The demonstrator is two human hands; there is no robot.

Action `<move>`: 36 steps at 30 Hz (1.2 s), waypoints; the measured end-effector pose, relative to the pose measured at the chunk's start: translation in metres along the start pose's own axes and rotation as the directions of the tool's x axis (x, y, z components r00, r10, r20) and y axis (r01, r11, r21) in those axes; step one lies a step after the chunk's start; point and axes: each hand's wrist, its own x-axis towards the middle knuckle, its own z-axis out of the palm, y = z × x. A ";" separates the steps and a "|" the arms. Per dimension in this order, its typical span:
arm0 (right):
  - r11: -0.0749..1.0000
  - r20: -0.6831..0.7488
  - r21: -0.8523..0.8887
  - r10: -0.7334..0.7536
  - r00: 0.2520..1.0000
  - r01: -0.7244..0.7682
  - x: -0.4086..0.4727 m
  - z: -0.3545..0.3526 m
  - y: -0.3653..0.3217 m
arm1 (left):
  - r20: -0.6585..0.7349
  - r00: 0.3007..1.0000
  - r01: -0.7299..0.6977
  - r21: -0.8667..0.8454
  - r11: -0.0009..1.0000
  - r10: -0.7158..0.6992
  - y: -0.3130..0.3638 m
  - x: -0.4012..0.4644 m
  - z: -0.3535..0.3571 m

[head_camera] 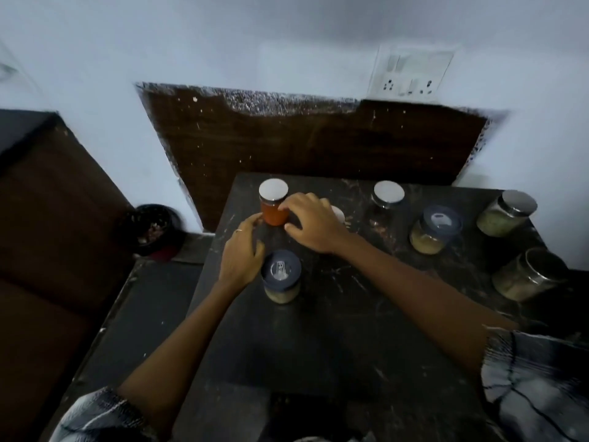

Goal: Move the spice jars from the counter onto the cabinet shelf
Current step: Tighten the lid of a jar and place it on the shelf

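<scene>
Seven jars (273, 206), two hands (314, 226), one counter (334, 330).

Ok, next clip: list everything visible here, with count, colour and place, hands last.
Glass jar of orange-red spice with a white lid: one, far left of the counter, between both hands.
Jars with dark blue lids and pale powder: two, one near the left hand, one right of centre.
Clear jar with a white lid: one, far centre.
Steel-lidded jars of greenish spice: two, right edge.
White lid: one, mostly hidden behind the right hand.
Dark marble counter: one.
Black bowl: one, left of the counter.
White wall socket: one, upper right.
Left hand: fingers reaching the orange jar's base.
Right hand: fingers curled at the orange jar.
</scene>
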 end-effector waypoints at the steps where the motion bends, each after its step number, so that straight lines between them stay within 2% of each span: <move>1: 1.000 0.089 -0.004 0.008 0.996 -0.008 -0.006 0.010 -0.003 | 0.042 0.998 0.047 -0.018 0.999 -0.047 -0.006 -0.011 0.003; 5: 0.993 0.422 -0.106 0.096 0.901 -0.056 -0.020 0.046 -0.010 | 0.240 0.956 0.200 -0.112 0.973 -0.169 -0.025 -0.041 0.011; 10: 0.986 0.567 -0.120 0.161 0.808 -0.113 -0.027 0.079 -0.017 | 0.463 0.870 0.267 -0.149 0.952 -0.172 -0.039 -0.062 0.026; 13: 0.981 0.533 -0.136 0.188 0.825 -0.136 -0.030 0.088 -0.021 | 0.478 0.849 0.350 -0.190 0.917 -0.225 -0.043 -0.065 0.041; 19: 0.975 0.432 -0.133 0.221 0.875 -0.180 -0.047 0.086 -0.019 | 0.364 0.881 0.413 -0.283 0.866 -0.301 -0.031 -0.081 0.069; 23: 0.977 0.418 -0.095 0.211 0.884 -0.189 -0.071 0.069 -0.006 | 0.374 0.894 0.379 -0.333 0.864 -0.248 -0.010 -0.097 0.076; 28: 0.975 0.383 -0.058 0.221 0.897 -0.216 -0.093 0.021 0.011 | 0.372 0.903 0.382 -0.462 0.801 -0.216 0.029 -0.107 0.077; 36: 0.972 0.309 -0.126 0.230 0.923 -0.200 -0.126 -0.096 0.026 | 0.324 0.945 0.225 -0.542 0.810 -0.045 0.137 -0.100 0.077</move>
